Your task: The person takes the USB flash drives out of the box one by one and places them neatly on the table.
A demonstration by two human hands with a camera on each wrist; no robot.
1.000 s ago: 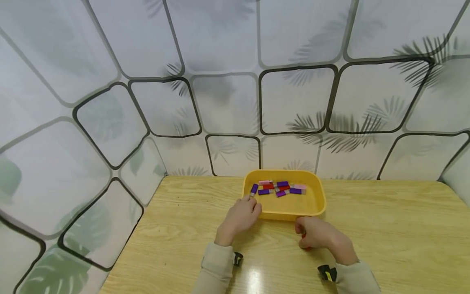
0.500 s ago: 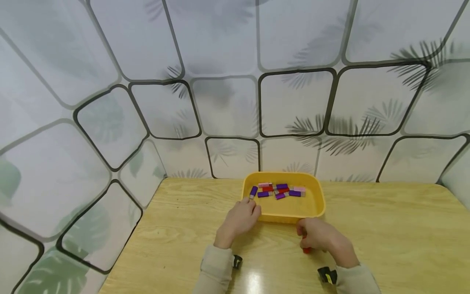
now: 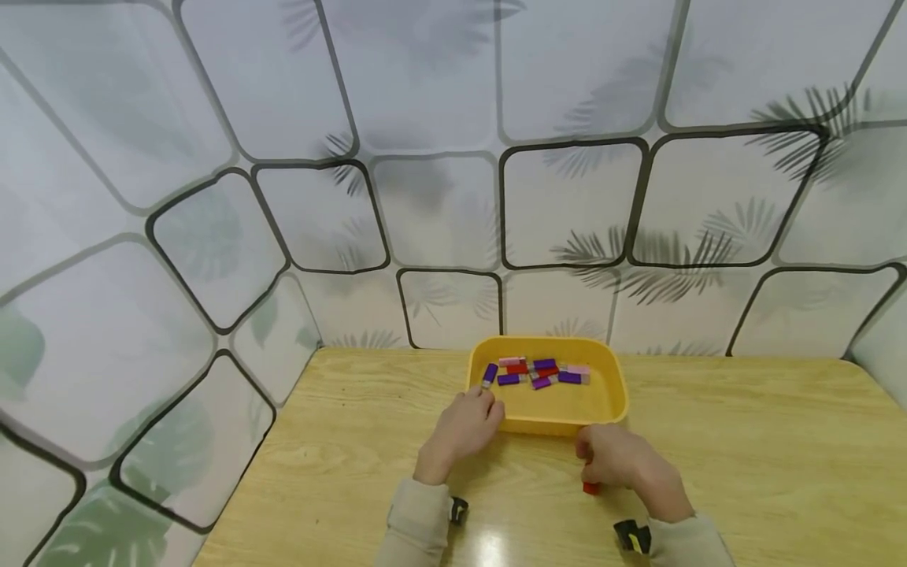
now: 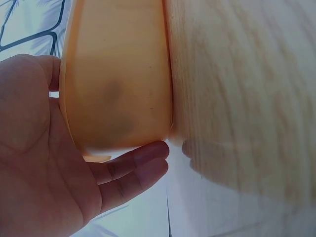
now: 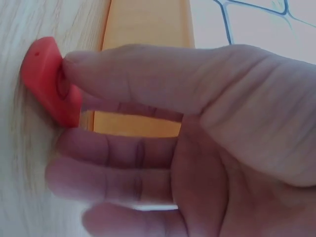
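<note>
A yellow plastic tray [image 3: 595,402] sits on the table with several small USB flash drives [image 3: 509,379] inside, purple, red and pink. My left hand [image 3: 464,429] holds the tray's front left corner; in the left wrist view two fingers lie along its outer wall [image 4: 118,74] while another digit passes behind the rim. In front of the tray's right corner, my right hand [image 3: 620,457] pinches a small red plastic piece [image 5: 49,81]. The thumb presses on a round recess in that piece, close above the wood. Its exact kind cannot be made out.
The light wooden table [image 3: 340,457] extends to both sides of the tray. Directly behind its back edge stands a patterned wall covering [image 3: 439,205], which also closes off the left side. Black camera mounts [image 3: 631,535] sit at both wrists.
The right hand has shifted slightly, and more of the red piece shows below its fingers. The left hand stays at the tray corner. The head view has tilted up a little.
</note>
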